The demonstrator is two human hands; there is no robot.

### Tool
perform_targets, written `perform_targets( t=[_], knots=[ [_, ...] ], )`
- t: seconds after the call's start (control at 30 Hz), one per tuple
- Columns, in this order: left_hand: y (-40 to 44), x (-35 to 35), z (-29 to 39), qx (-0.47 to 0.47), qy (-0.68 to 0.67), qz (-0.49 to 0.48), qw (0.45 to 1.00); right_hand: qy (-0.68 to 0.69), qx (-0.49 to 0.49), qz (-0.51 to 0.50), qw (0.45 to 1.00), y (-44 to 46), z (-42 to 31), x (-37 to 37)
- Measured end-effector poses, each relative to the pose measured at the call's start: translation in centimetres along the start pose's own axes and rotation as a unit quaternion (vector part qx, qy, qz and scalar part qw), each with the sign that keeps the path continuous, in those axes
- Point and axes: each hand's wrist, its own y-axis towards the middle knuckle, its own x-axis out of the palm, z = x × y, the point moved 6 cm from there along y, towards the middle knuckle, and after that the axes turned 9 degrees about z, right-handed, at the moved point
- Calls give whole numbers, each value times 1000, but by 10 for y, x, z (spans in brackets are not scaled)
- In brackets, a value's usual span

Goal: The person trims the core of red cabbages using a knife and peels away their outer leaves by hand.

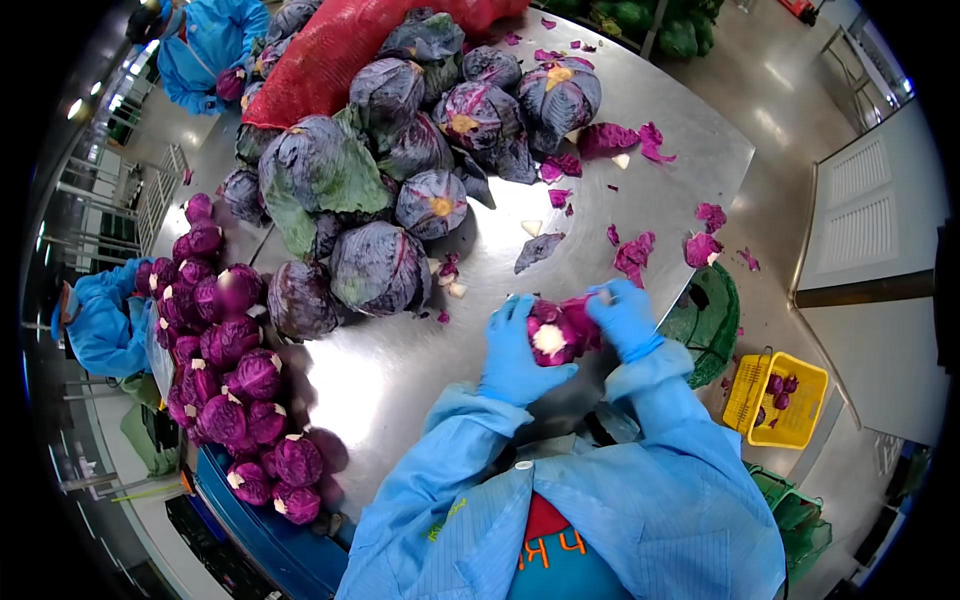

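My left hand, in a blue glove, wraps round a red cabbage whose pale cut stem end faces up. Against the cabbage's right side, my right hand, also gloved, pinches a loose purple leaf. Both hands are over the near edge of the metal table. Untrimmed red cabbages with dark, dull outer leaves are heaped ahead and to the left. Peeled, glossy red cabbages are piled along the table's left side.
A red mesh sack lies across the far cabbages. Leaf scraps are scattered on the right of the table. A green mesh bag hangs beside the right edge. On the floor stands a yellow basket. Two co-workers in blue are at the left.
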Motion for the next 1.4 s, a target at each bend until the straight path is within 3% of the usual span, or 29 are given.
perform_targets(
  t=[0.03, 0.07, 0.1, 0.17, 0.23, 0.3, 0.33, 0.37, 0.4, 0.43, 0.47, 0.5, 0.53, 0.57, 0.63, 0.73, 0.83, 0.87, 0.97, 1.07, 1.1, 1.23, 1.33, 1.37, 1.4],
  knots=[
    [-10, -1, -17, -5, -79, 15, 997, -54, 51, 37, 997, 8, 16, -19],
    [-16, -2, -36, -6, -157, 33, 987, -15, 107, 44, 993, 17, 80, -29],
    [-24, 5, -55, -16, -262, 18, 965, -74, 106, 93, 987, 15, 86, -57],
    [-33, -5, -57, 6, -216, 16, 976, 8, 122, 102, 987, 25, 163, -106],
    [-34, -7, -51, 9, -205, 30, 978, -188, 24, 167, 968, 12, 125, -155],
    [-27, -8, -39, 26, -176, 28, 984, -354, 17, 225, 908, 1, 96, -173],
    [-23, -8, -33, 35, -150, 18, 988, -329, 36, 205, 921, -2, 82, -169],
    [-20, -7, -26, 43, -122, 7, 992, -263, -36, 213, 940, -4, 68, -156],
    [-16, -9, -18, 51, -104, 0, 993, -109, -14, 128, 986, -2, 45, -129],
    [-12, -11, -8, 60, -83, -8, 995, -89, 9, 56, 994, -11, 33, -103],
    [-9, -10, -2, 69, -63, -16, 995, -10, -35, -32, 999, -20, -3, -69],
    [-6, -7, 0, 79, -43, -18, 996, 17, -3, -123, 992, -32, -32, -41],
    [-4, -2, 2, 89, -24, -18, 996, 6, -61, -196, 979, -36, -37, -16],
    [-3, 1, 5, 96, -3, -17, 995, 33, -28, -225, 973, -40, -41, 3],
    [-1, 2, 9, 101, 9, -24, 995, 56, -81, -262, 960, -30, -32, 27],
    [-1, 7, 1, 97, 18, -15, 995, -40, -183, -296, 937, -16, -48, 23],
    [-5, 10, 0, 90, 35, 28, 995, -264, -353, -203, 874, -22, -68, 28],
    [-5, 8, 1, 74, 25, 39, 996, -235, -372, -166, 883, -17, -73, 25],
    [-7, -5, 14, 102, 22, 6, 995, -171, -283, -35, 943, 17, -40, 18],
    [-21, -8, 8, 167, 17, -74, 983, -253, -163, 19, 953, 43, 19, 1],
    [-24, -14, 0, 150, -31, -50, 987, -270, -94, 40, 958, 43, 32, -17],
    [-38, -20, -49, 77, -193, 35, 978, -394, 24, 76, 915, 46, 95, -87],
    [-35, -20, -53, 84, -205, 36, 975, -149, -31, 151, 977, 18, 78, -83],
    [-33, -19, -48, 86, -179, 20, 980, -146, -42, 66, 986, 10, 53, -64],
    [-30, -18, -42, 90, -153, 4, 984, -20, -16, -25, 999, -3, 20, -40]
  ],
)
